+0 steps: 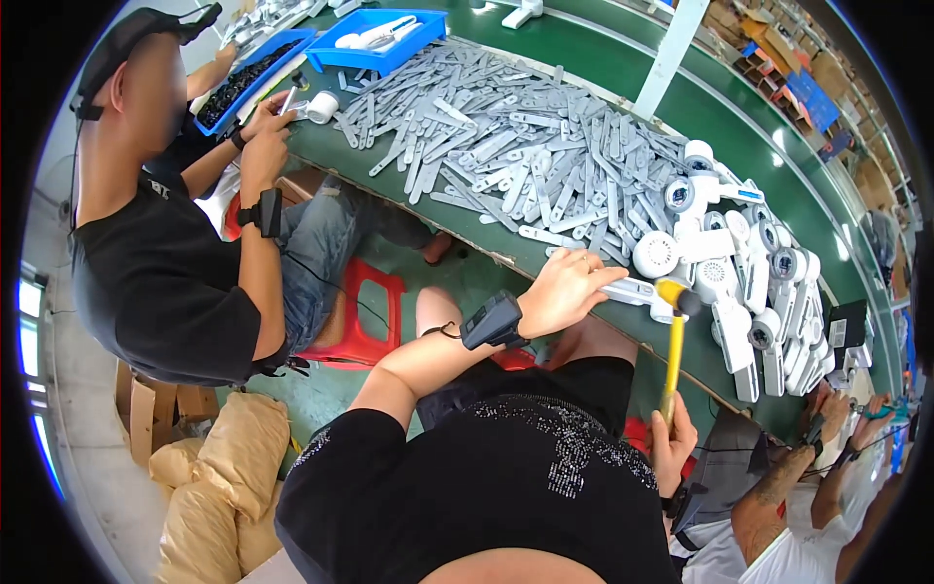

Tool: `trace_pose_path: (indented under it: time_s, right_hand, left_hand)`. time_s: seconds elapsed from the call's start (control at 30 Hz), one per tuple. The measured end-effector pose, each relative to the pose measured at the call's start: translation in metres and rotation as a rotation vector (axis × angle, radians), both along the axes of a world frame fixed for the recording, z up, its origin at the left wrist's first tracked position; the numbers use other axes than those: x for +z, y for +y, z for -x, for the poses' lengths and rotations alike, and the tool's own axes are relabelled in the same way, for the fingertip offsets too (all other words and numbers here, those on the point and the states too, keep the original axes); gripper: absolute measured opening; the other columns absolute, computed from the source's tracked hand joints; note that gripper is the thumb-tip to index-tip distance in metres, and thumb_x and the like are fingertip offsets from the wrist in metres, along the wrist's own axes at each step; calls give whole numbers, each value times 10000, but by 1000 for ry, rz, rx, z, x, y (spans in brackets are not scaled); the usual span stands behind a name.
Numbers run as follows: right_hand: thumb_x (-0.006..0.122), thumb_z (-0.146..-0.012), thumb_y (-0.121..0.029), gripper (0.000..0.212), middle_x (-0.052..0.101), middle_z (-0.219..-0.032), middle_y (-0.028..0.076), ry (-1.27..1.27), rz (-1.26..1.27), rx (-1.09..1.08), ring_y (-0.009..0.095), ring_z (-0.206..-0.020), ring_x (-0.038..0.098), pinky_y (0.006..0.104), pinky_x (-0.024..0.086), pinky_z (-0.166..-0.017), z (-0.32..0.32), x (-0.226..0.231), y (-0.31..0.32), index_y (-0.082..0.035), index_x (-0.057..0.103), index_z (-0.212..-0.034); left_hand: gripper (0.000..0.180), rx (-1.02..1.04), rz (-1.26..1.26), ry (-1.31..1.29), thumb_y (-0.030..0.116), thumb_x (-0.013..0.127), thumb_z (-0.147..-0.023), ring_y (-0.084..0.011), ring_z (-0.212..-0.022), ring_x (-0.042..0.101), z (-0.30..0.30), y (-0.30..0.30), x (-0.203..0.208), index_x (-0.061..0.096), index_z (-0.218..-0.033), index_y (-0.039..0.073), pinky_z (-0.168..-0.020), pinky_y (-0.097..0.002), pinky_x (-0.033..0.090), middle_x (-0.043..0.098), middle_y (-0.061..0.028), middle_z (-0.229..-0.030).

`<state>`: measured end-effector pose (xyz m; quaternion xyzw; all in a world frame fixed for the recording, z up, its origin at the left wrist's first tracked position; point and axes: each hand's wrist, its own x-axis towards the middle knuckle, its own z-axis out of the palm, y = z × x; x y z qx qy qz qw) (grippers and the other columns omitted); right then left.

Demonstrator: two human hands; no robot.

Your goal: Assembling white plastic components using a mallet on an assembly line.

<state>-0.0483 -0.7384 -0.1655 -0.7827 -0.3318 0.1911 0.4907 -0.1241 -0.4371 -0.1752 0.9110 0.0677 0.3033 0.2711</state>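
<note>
From my remote seat, at far left I see a co-worker in a black shirt (156,273) seated on a red stool (360,316), both of that person's hands at the bench edge near a small white part (321,105); just behind sit two blue trays (384,39), the left one filled with dark pieces; tan sacks (219,477) lie on the floor below; the green bench (603,58) carries a wide heap of grey plastic strips (525,156) across its middle; my left hand (564,290), with a black device strapped at the wrist, is curled down over a white handle piece (630,289) at the bench's near edge, fingers closed on it and pinning it flat; just right of it the head of a yellow-handled mallet (673,346) rests against that piece; my right hand (673,443) is wrapped shut around the lower end of the mallet's handle, below the bench edge; beyond, a pile of white fan-like units (749,282) crowds the bench's right end; at lower right another person's forearms (808,477) reach in.
</note>
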Motion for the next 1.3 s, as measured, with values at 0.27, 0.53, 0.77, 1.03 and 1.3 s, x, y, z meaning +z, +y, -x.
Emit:
trace_pose_path:
  time_s: [0.27, 0.53, 0.77, 1.03, 1.3]
  right_hand:
    - [543, -927, -48, 424, 523, -639, 4, 280, -365, -260, 49, -463, 432, 195, 353, -428, -14, -14, 2, 54, 476, -1333]
    - [540, -920, -14, 438, 542, -701, 22, 359, -375, -242, 53, -484, 451, 180, 352, -427, -14, -24, 4, 47, 463, -1347]
    - [544, -920, -22, 428, 542, -693, 19, 379, -395, -237, 56, -480, 454, 183, 362, -420, -12, -28, 13, 41, 477, -1338]
    - [557, -915, -42, 413, 518, -655, 5, 327, -375, -227, 54, -478, 444, 187, 353, -421, -18, -36, 21, 32, 503, -1317]
    - [550, -926, -76, 427, 515, -627, 9, 305, -345, -223, 55, -436, 423, 192, 324, -391, -35, -30, 32, 35, 485, -1334]
  left_hand:
    - [329, -158, 91, -11, 159, 620, -863, -258, -849, 589, -5, -23, 4, 604, -1185, 89, -761, -374, 467, 596, -85, -930]
    - [408, -539, 1813, 396, 287, 470, -1008, -64, -534, 409, -8, -5, 23, 449, -1333, 42, -392, -174, 280, 580, -40, -1006]
    - [428, -258, 999, 366, 366, 565, -947, -166, -719, 593, -11, -6, 21, 529, -1235, 52, -516, -281, 435, 562, -73, -930]
    - [359, 266, 189, 123, 447, 566, -894, -334, -827, 640, 2, 44, 46, 678, -962, 113, -695, -425, 512, 633, -147, -935]
    - [184, 1118, -160, 129, 233, 605, -852, -355, -829, 658, 45, 277, 31, 691, -936, 95, -711, -445, 535, 664, -159, -973]
